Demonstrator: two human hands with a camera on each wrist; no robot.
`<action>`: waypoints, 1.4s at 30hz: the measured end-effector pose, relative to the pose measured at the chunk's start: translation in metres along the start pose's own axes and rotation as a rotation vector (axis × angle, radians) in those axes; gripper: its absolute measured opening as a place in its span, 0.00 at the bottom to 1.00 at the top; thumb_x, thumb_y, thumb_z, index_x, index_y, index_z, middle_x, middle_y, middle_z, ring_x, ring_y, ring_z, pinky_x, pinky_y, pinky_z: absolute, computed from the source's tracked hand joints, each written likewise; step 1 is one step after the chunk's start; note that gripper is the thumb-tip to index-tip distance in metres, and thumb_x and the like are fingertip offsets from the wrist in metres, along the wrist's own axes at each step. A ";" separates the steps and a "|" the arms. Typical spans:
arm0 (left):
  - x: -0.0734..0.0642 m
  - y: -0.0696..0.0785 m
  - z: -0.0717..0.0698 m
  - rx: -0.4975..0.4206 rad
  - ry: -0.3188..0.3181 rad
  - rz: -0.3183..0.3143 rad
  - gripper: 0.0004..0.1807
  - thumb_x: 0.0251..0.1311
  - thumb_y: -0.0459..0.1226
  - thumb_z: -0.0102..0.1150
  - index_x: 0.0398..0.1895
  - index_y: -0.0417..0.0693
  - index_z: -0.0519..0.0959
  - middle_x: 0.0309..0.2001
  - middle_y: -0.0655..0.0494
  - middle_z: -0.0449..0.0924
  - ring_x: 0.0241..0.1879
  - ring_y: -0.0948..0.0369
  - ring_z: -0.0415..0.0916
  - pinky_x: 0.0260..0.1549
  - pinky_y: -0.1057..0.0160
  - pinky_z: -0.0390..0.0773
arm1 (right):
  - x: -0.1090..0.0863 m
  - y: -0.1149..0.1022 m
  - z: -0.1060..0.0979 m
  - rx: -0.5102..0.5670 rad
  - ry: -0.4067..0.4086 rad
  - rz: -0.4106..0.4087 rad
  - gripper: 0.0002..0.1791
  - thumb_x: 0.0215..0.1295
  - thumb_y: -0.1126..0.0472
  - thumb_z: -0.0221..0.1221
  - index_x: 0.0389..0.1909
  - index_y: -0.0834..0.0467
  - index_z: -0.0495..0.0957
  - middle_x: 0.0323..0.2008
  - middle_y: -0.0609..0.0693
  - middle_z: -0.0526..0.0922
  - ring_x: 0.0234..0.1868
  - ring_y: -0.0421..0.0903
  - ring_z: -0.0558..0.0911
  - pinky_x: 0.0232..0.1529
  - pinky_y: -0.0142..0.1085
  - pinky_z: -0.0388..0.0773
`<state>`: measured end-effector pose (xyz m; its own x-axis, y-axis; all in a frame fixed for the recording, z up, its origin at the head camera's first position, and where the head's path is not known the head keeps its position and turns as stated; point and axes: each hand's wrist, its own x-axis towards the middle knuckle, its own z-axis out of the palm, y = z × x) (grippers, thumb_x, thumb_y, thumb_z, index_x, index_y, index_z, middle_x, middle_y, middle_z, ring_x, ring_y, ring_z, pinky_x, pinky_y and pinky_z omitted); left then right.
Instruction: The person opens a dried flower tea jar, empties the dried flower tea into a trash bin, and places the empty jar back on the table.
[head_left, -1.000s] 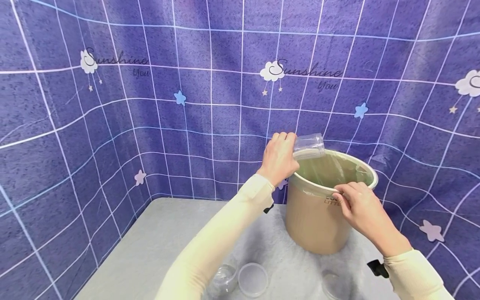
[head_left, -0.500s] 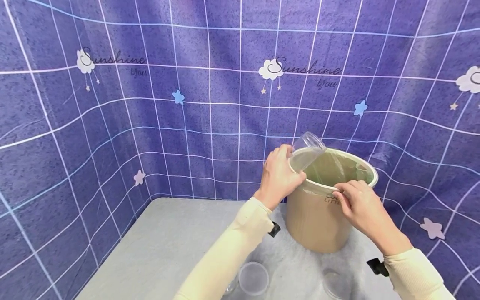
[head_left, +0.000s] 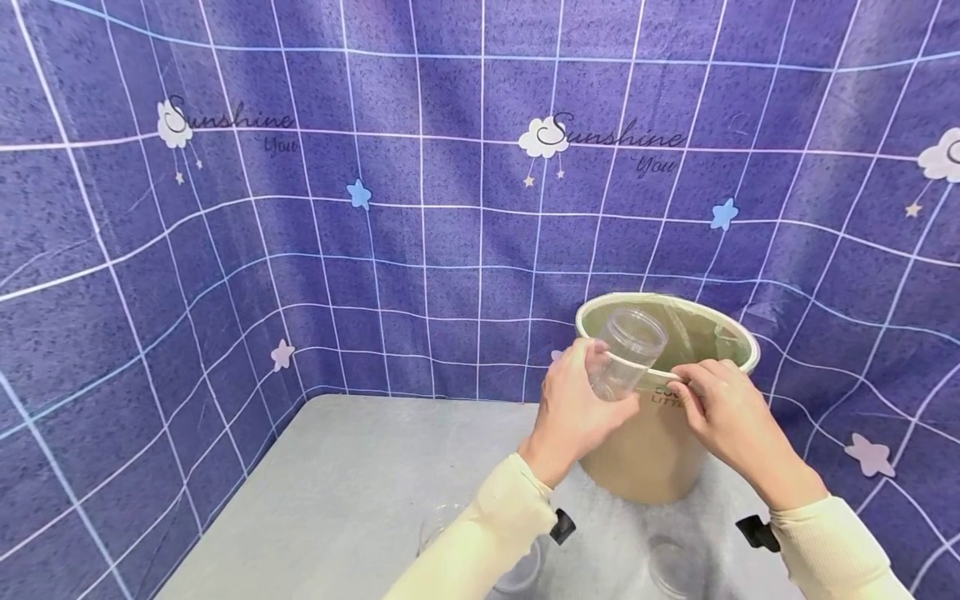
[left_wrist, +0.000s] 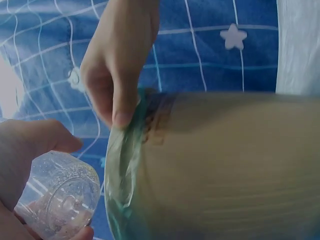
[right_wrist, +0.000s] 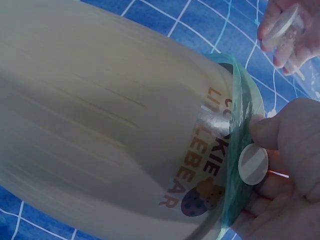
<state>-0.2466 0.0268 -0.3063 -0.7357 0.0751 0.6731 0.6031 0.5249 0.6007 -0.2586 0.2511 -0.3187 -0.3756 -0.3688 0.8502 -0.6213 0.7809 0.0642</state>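
Note:
My left hand (head_left: 573,408) grips a clear plastic jar (head_left: 633,342), fingers and thumb around its sides. The jar tilts with its mouth up, just in front of the near rim of a beige trash bin (head_left: 637,458). A few small specks cling inside the jar (left_wrist: 65,195) in the left wrist view; no bulk contents show. At the bin's front rim my right hand (head_left: 731,421) pinches the edge, where a thin green bag liner (right_wrist: 242,115) folds over. Beside those fingers, in the right wrist view, sits a small white oval disc (right_wrist: 253,164).
On the grey tabletop (head_left: 352,483), a round translucent lid (head_left: 525,571) and a clear container (head_left: 438,521) lie partly behind my left sleeve. Another clear round piece (head_left: 670,562) lies in front of the bin. A purple-blue gridded curtain (head_left: 420,125) hangs behind.
My left hand has turned the jar from lying sideways over the bin's opening to mouth-up, bringing it down and toward me past the rim. The right hand stays on the rim.

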 end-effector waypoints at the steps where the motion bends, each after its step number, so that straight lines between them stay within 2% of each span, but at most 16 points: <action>1: -0.004 0.000 0.001 -0.006 -0.005 -0.001 0.35 0.40 0.45 0.79 0.56 0.53 0.76 0.49 0.63 0.83 0.49 0.67 0.80 0.50 0.66 0.78 | 0.000 0.000 0.000 0.001 0.001 0.000 0.09 0.55 0.70 0.69 0.38 0.66 0.82 0.28 0.56 0.81 0.32 0.57 0.77 0.39 0.51 0.72; 8: -0.033 -0.003 0.004 -0.077 -0.022 -0.033 0.36 0.40 0.44 0.81 0.56 0.55 0.76 0.49 0.65 0.83 0.49 0.68 0.80 0.48 0.67 0.78 | 0.000 0.001 0.000 0.009 -0.002 -0.003 0.09 0.55 0.71 0.69 0.38 0.66 0.83 0.29 0.57 0.82 0.33 0.57 0.77 0.39 0.51 0.73; 16: -0.057 -0.012 0.011 -0.089 -0.063 -0.037 0.37 0.37 0.42 0.82 0.53 0.58 0.73 0.46 0.66 0.82 0.45 0.68 0.79 0.45 0.68 0.77 | 0.000 0.001 -0.005 0.026 -0.014 0.009 0.12 0.53 0.71 0.70 0.39 0.66 0.84 0.31 0.57 0.83 0.36 0.57 0.79 0.39 0.50 0.72; 21: -0.067 -0.017 0.016 -0.110 -0.094 -0.077 0.36 0.37 0.42 0.83 0.51 0.60 0.71 0.46 0.67 0.82 0.46 0.68 0.79 0.47 0.67 0.76 | 0.001 -0.001 -0.008 0.037 -0.027 0.044 0.13 0.56 0.69 0.70 0.43 0.65 0.85 0.35 0.58 0.86 0.39 0.58 0.80 0.42 0.52 0.74; 26: -0.076 -0.024 0.020 -0.081 -0.103 -0.113 0.36 0.36 0.43 0.84 0.50 0.60 0.72 0.44 0.66 0.82 0.44 0.68 0.78 0.45 0.67 0.77 | 0.002 -0.002 -0.011 0.049 -0.048 0.084 0.15 0.58 0.67 0.70 0.47 0.64 0.86 0.39 0.59 0.87 0.44 0.59 0.82 0.45 0.55 0.76; 32: -0.084 -0.032 0.023 -0.058 -0.104 -0.117 0.36 0.35 0.43 0.84 0.50 0.59 0.72 0.43 0.63 0.82 0.42 0.67 0.78 0.44 0.66 0.77 | 0.003 -0.004 -0.013 0.055 -0.044 0.092 0.15 0.58 0.67 0.69 0.48 0.64 0.85 0.40 0.59 0.87 0.46 0.60 0.82 0.47 0.56 0.75; 42: -0.099 -0.042 0.029 -0.045 -0.130 -0.161 0.37 0.34 0.43 0.84 0.50 0.61 0.71 0.43 0.66 0.81 0.43 0.66 0.78 0.46 0.65 0.78 | 0.003 -0.008 -0.016 0.061 -0.040 0.100 0.15 0.58 0.67 0.69 0.48 0.62 0.86 0.42 0.59 0.88 0.47 0.60 0.82 0.48 0.56 0.75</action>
<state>-0.2081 0.0217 -0.4111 -0.8557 0.1038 0.5070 0.4854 0.5011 0.7164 -0.2437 0.2517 -0.3080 -0.4642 -0.3118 0.8290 -0.6198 0.7830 -0.0526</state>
